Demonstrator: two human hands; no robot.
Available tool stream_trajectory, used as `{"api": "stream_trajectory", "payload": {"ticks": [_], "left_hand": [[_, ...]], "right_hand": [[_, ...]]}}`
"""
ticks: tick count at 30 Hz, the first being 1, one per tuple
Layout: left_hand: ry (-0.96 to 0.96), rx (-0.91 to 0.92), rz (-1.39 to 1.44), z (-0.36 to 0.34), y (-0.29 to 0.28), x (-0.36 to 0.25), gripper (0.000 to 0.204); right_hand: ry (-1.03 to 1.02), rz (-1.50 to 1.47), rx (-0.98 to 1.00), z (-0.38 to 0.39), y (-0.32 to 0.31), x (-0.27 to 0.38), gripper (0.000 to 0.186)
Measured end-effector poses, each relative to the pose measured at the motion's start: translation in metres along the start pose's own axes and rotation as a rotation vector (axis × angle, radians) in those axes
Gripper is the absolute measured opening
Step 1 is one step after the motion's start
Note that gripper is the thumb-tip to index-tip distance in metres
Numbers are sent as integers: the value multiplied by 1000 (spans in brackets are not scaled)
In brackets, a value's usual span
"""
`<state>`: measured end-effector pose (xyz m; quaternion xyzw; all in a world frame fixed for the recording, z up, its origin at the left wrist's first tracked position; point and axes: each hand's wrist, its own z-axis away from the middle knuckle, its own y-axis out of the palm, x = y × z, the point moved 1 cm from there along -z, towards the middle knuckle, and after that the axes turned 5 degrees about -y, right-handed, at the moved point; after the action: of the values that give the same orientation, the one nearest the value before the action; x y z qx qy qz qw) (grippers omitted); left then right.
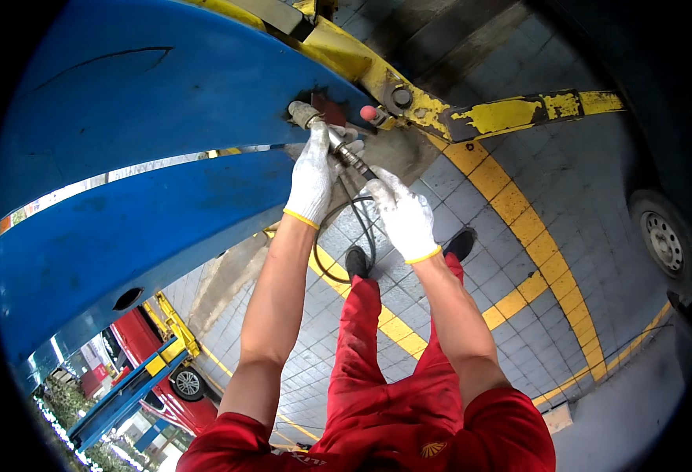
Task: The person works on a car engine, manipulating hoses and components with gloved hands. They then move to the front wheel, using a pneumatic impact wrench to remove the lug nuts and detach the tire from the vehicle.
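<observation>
Both my hands wear white knit gloves with yellow cuffs. My left hand (314, 175) is closed around a slim metal tool (338, 141) that looks like an air tool, with a rounded grey head (305, 115) pointing up and left. At the tool's lower end my right hand (399, 211) closes its fingers on a black hose (368, 175) by the metal fitting. The hose hangs in a loop below my hands. Just beyond the tool rises the blue lift post (228, 185); whether the head touches it I cannot tell.
A yellow lift arm (511, 114) with worn paint reaches right from the post, near a red knob (369, 113). A car wheel (664, 236) is at far right. A red car (157, 370) stands lower left. Yellow lines (538, 244) cross the grey tiled floor (479, 228).
</observation>
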<state>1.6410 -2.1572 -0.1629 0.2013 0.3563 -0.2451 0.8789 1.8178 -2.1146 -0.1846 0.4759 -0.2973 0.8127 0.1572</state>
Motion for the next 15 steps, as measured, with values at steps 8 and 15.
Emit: {"api": "stream_trajectory", "payload": {"ticks": [8,15], "left_hand": [[7,128,190,-41,-33,25,48],[133,34,283,-36,30,31,39]], "right_hand": [[-495,364,-128,-2,-10,31,38],[-308,357,-183,-28,-25,35,23]]}}
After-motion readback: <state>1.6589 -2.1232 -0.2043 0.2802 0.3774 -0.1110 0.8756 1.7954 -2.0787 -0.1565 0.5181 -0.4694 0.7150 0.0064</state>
